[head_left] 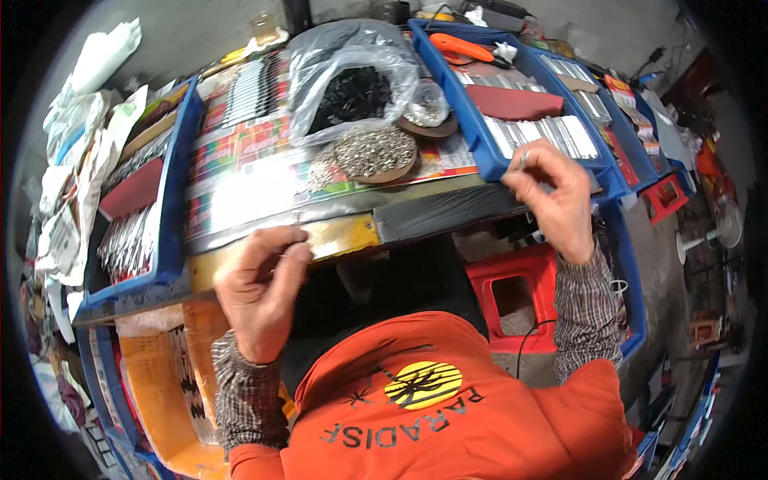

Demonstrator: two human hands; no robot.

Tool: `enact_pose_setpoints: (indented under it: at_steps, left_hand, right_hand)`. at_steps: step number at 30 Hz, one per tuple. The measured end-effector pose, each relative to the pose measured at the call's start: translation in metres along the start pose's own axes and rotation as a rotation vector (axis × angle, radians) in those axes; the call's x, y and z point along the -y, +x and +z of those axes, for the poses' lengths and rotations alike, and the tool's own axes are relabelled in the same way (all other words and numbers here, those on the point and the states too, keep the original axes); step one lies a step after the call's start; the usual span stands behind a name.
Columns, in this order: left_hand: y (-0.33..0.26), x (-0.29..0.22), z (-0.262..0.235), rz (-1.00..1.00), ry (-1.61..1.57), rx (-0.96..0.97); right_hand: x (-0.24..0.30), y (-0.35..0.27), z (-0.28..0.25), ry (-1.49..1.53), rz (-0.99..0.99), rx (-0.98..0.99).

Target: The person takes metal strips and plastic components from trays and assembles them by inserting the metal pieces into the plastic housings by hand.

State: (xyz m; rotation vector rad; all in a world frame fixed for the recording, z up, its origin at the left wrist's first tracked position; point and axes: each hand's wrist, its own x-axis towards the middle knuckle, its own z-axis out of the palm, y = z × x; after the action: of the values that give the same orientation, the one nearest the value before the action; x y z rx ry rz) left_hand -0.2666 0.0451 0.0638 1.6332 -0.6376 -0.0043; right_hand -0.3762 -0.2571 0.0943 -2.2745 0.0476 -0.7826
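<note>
Hand, left (pixel 264 292): thumb and forefinger bent close together at the near edge of the surface (pixel 448 208); whether anything is pinched cannot be told. Right hand (pixel 558 200): fingers curled at the near end of the right blue tray (pixel 486 154); grip likewise unclear. Beyond it, silvery strips (pixel 540 138) stand packed in that tray; judged light, stiff, slippery, best taken by upper edges. Farther left, small metal parts (pixel 374 152) lie heaped; judged hard, easily scattered, suited to fingertips.
</note>
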Motion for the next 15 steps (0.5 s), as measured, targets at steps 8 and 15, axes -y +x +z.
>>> enact_pose_setpoints:
  at_steps: [8,15]
  left_hand:
    - [-0.022,0.002,0.019,-0.117,-0.203,0.127]
    - [-0.033,0.012,0.028,-0.257,-0.477,0.183]
  right_hand:
    - [0.030,-0.036,0.070,0.512,0.159,0.373]
    - [0.044,-0.053,0.110,0.716,0.273,0.416]
